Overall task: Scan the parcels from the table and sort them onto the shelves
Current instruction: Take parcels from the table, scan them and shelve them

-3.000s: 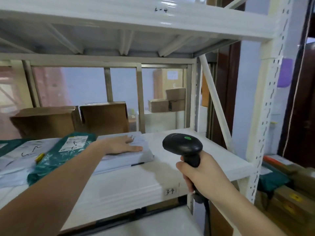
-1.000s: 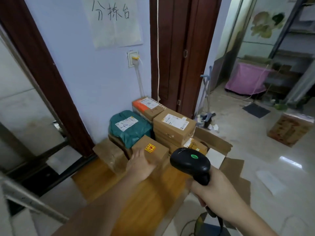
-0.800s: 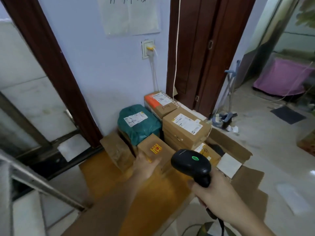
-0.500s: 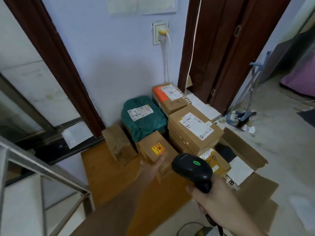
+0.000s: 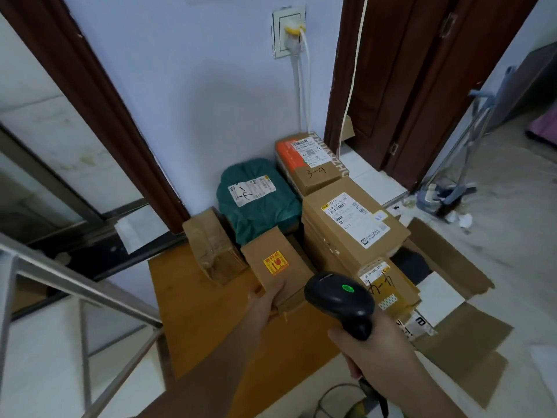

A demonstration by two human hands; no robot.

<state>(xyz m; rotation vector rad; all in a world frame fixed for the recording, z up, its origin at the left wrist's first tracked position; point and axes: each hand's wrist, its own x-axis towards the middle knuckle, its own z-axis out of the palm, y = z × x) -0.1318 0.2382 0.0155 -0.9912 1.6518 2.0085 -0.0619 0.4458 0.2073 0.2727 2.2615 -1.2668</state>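
A low wooden table [image 5: 193,312] against the wall carries several parcels. My left hand [image 5: 266,300] grips the near end of a small cardboard box with a yellow-and-red sticker [image 5: 275,267]. My right hand [image 5: 370,342] holds a black barcode scanner [image 5: 339,300] with a green light, just right of that box. Behind stand a green poly bag [image 5: 256,200], a large labelled carton [image 5: 352,224], an orange-topped box marked 3-4 [image 5: 310,161], a taped brown parcel [image 5: 214,245] and a small box with handwriting [image 5: 385,288].
A metal stair railing [image 5: 78,291] runs along the lower left. Flattened cardboard [image 5: 452,312] lies on the floor at right. A dark wooden door frame [image 5: 391,86] and a wall socket with cables [image 5: 291,31] are behind the table. A mop [image 5: 446,191] leans at right.
I turned away from the shelf, where my left hand lay on a white parcel, to the table. My left hand reached the sticker box and closed on its near end; the scanner stayed in my right hand.
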